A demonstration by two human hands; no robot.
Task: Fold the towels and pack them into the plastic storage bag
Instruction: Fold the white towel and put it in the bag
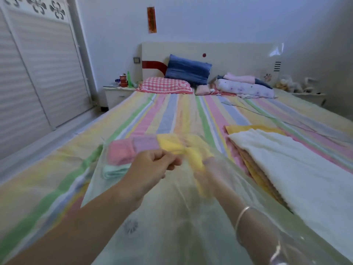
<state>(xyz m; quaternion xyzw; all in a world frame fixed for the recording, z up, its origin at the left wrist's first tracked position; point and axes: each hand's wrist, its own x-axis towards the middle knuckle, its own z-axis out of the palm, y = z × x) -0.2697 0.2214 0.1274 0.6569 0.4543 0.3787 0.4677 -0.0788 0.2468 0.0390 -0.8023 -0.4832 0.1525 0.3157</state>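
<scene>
A clear plastic storage bag (168, 217) lies on the striped bed in front of me. Inside it sit folded pink (119, 152), lilac (145, 143), mint (114, 172) and yellow (173, 143) towels. My left hand (152, 165) is outside the bag, fingers pinched on the plastic at its top. My right hand (208, 173) is inside the bag, blurred behind the plastic, gripping a yellow towel (196, 161). To the right, a white towel (298, 169) lies spread over yellow and pink ones (252, 169).
The striped bedsheet (181, 113) stretches ahead to pillows (188, 70) and bundled bedding (246, 87) at the headboard. A nightstand (116, 92) with bottles stands far left; white wardrobe doors (38, 73) line the left wall.
</scene>
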